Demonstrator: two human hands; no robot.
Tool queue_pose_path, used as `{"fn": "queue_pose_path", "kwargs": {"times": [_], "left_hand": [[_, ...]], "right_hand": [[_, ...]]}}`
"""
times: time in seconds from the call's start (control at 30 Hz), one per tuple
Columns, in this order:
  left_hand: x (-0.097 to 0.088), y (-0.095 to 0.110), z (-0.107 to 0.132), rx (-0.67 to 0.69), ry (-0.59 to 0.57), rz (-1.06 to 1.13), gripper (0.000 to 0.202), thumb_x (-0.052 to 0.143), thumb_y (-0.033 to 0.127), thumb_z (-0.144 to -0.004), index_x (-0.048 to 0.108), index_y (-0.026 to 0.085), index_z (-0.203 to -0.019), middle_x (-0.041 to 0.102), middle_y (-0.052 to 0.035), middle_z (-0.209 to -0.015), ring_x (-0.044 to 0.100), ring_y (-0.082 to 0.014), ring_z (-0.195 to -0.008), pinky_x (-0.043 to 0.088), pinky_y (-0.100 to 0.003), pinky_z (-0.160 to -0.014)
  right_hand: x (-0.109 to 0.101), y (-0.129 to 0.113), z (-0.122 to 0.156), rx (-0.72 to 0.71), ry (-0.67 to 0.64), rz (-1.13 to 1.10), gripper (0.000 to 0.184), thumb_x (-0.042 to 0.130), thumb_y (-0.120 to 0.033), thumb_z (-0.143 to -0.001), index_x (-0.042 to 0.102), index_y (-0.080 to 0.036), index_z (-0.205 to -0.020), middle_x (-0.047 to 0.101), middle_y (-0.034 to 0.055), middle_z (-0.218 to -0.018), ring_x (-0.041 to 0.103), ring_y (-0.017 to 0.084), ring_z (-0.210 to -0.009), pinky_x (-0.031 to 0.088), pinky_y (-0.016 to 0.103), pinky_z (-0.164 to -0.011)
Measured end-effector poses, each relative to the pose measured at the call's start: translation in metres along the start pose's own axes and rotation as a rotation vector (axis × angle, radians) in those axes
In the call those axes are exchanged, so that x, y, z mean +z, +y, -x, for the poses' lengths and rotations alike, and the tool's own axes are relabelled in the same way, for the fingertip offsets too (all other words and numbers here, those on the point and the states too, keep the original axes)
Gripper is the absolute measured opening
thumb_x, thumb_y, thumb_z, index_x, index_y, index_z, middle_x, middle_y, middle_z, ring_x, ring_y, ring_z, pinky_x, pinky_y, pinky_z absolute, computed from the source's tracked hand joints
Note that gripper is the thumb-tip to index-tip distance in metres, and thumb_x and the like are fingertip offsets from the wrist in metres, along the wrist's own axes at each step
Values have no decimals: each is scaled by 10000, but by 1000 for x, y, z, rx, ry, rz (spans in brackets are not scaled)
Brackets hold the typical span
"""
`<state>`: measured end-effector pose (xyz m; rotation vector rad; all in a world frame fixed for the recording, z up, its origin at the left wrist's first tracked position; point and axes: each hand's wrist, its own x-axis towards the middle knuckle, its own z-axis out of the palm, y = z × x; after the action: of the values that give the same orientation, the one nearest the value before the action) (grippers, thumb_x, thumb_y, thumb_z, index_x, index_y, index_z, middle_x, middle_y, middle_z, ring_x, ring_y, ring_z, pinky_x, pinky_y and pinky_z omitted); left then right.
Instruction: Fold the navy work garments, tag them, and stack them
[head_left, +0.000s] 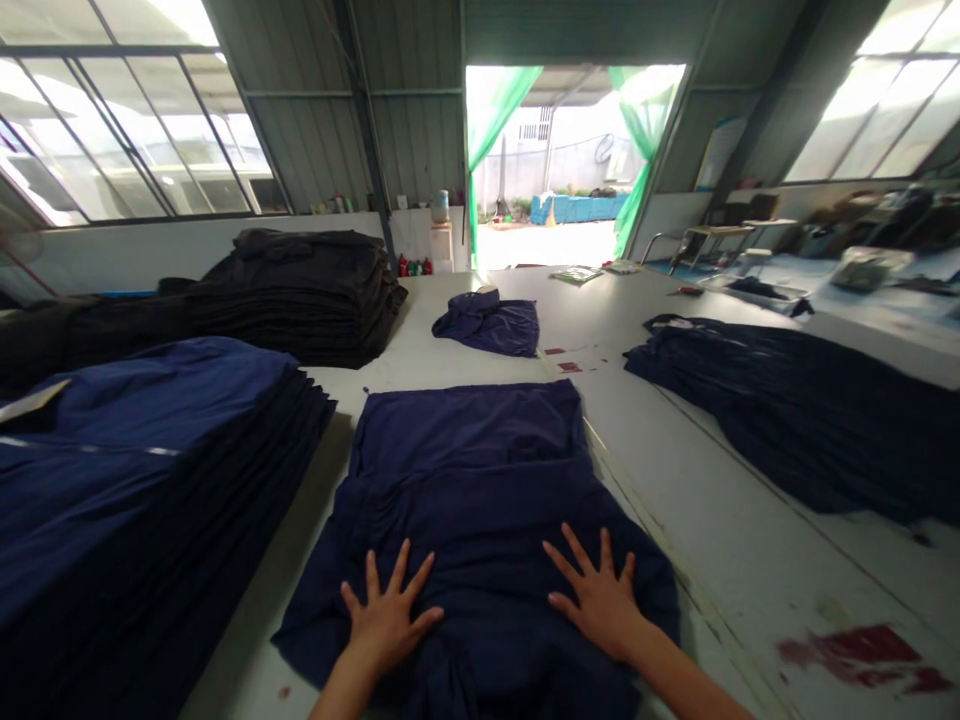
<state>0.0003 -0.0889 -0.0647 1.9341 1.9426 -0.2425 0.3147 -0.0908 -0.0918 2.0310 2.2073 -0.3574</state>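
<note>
A navy blue garment (480, 510) lies spread on the white table in front of me, its far part flat and its near part wrinkled. What kind of garment it is, I cannot tell. My left hand (384, 620) rests on its near left side, palm down with fingers spread. On the near right side, my right hand (600, 600) presses flat on the cloth, fingers also apart. Neither hand grips anything. The garment's nearest edge runs out of view at the bottom.
A tall stack of navy garments (150, 450) stands at the left, with a black stack (307, 290) behind it. A small crumpled navy piece (491, 320) lies farther back on the table (622, 440). More dark blue garments (810, 410) are heaped at the right.
</note>
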Motion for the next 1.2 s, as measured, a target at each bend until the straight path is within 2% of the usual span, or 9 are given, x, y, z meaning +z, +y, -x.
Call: {"fn": "queue_pose_path", "kwargs": {"times": [0.17,0.3,0.4,0.5,0.57,0.7,0.77,1.0,1.2], "left_hand": [[-9,12,-11,-31,17,76,598,468,573,-727,294,472,-1290,86,68,-1489,-93,-426,-1309,-2,-752,-901],[-25,26,21,145,-124,280,555,548,583,-665,458,450,-1197,245,50,-1454,88,-318,-1348,26,-658,-999],[-24,35,54,181,-192,380,660,730,438,-495,534,409,-1124,475,15,-1310,353,-276,-1246,202,-507,-1047],[-27,42,60,183,-159,520,343,661,286,-546,647,293,-888,663,28,-931,574,-206,-940,441,-308,-849],[-35,41,50,181,1,685,216,557,280,-631,638,248,-828,663,28,-836,590,-175,-852,463,-258,-774],[-48,28,19,-103,699,909,356,387,400,-756,566,188,-979,599,-68,-1060,545,-200,-995,409,-342,-927],[-41,23,7,-145,809,961,468,431,489,-721,533,162,-1040,578,-107,-1088,551,-233,-994,423,-400,-912],[17,47,-14,-143,550,756,732,612,250,-546,406,97,-1232,494,-153,-1265,425,-258,-1201,340,-351,-1005],[3,37,-13,-189,448,680,439,395,134,-725,490,144,-1154,628,-83,-1061,583,-172,-990,426,-270,-864]], "right_hand": [[-35,2,-29,-34,-97,-54,552,388,-532,-808,272,-414,-1334,140,-23,-1483,-1,430,-1305,42,722,-925],[-69,-6,-11,-211,-205,-273,551,319,-545,-826,457,-251,-1271,372,71,-1388,218,319,-1300,176,548,-1024],[-75,-5,17,-346,-264,-358,610,557,-524,-685,541,-181,-1189,540,109,-1221,456,258,-1140,333,361,-970],[-80,-2,23,-373,-382,-363,384,648,-396,-599,669,-198,-928,664,38,-935,583,221,-892,438,286,-795],[-86,0,12,-387,-322,-453,262,568,-365,-675,676,-218,-863,673,7,-867,589,197,-855,440,267,-777],[-87,3,-21,-151,168,-655,408,350,-357,-805,580,-200,-1103,630,64,-1045,543,204,-1011,377,322,-920],[-78,4,-28,-101,232,-690,474,348,-393,-805,512,-168,-1188,603,93,-1098,536,210,-1036,368,339,-942],[-45,-23,-22,-120,256,-338,666,592,-425,-680,428,-151,-1265,483,140,-1273,410,297,-1171,320,399,-961],[-65,-4,-39,114,240,-231,323,427,-172,-787,529,-158,-1093,634,113,-966,566,235,-922,390,328,-779]]}}
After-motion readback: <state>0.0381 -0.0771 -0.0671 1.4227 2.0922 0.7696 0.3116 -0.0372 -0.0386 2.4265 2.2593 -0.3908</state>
